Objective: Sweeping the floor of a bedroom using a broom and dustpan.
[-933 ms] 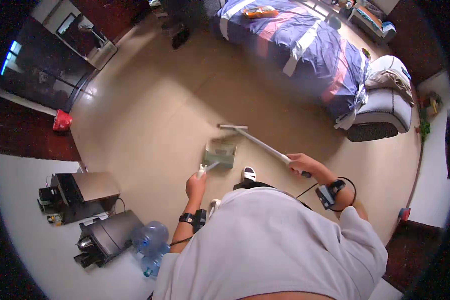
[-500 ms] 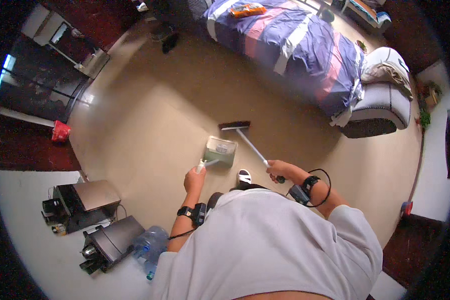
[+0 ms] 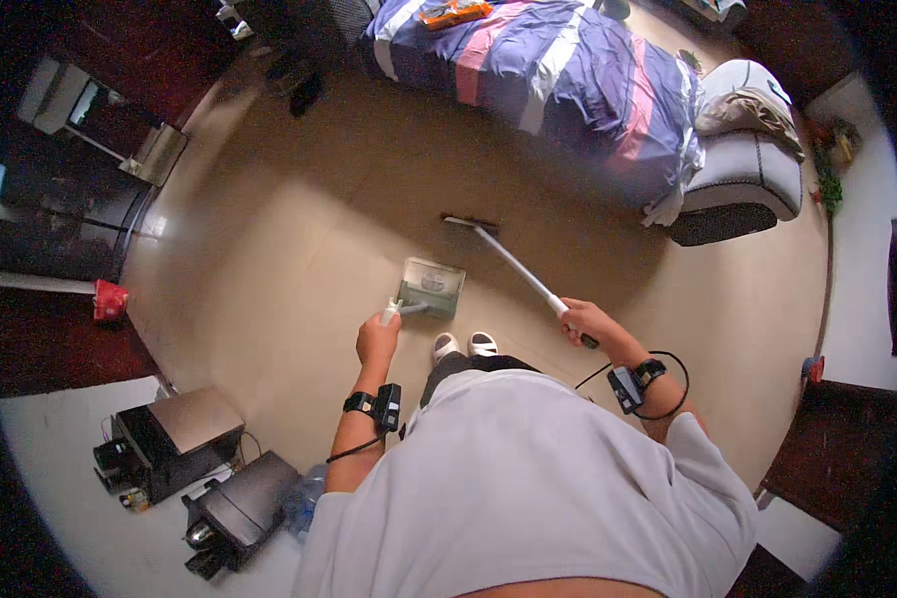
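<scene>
Your left fingers (image 3: 374, 333) grip the dustpan (image 3: 431, 303), right fingers (image 3: 578, 326) the broom (image 3: 514, 263); set pan flush to floor (image 3: 329, 269), stroke low toward it

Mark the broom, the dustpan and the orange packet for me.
Broom (image 3: 518, 267): head view, midway along its white handle.
Dustpan (image 3: 441, 300): head view, on its green near part.
Orange packet (image 3: 455, 13): head view, middle of its upper face.

Broom handle (image 3: 515, 263): smooth, white, looks like plastic; head (image 3: 468, 222) too blurred to judge. Dustpan (image 3: 432, 299): smooth greenish plastic. Floor (image 3: 309, 269): smooth, semi-gloss, glare at left. Bedspread (image 3: 588, 90): creased cloth. Shirt (image 3: 548, 478): matt fabric. Orange packet (image 3: 454, 13): shiny, plastic-looking. Bottle (image 3: 304, 500): clear bluish plastic.
</scene>
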`<state>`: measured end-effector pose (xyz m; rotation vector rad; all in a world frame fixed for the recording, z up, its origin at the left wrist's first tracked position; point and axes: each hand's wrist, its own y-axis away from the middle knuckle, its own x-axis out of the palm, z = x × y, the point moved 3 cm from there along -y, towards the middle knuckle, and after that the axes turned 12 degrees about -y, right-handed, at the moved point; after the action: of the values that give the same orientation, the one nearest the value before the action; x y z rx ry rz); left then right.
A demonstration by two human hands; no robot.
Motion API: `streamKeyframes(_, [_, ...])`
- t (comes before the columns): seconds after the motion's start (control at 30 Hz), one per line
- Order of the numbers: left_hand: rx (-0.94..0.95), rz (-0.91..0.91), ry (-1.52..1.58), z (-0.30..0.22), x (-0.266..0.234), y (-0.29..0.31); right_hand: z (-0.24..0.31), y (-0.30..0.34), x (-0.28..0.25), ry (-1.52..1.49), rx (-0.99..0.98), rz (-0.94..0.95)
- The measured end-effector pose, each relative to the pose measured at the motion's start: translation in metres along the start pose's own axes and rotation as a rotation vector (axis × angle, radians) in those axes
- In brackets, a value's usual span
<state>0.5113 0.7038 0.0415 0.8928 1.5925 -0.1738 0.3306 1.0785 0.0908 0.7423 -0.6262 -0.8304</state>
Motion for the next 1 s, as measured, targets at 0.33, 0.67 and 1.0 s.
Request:
streamKeyframes(0.33, [0.073,0.040,0.037,-0.008,-0.017,-0.040,-0.028,-0.038,0.045,0.099,0.199,-0.051])
streamKeyframes(0.67, [0.132,0.111,0.060,-0.008,-0.023,-0.065,-0.001,0.014,0.077,-0.108,0.179,-0.077])
streamKeyframes(1.0, [0.141,0.142,0.016,-0.043,-0.033,-0.088,0.024,-0.060,0.048,-0.239,-0.055,-0.183])
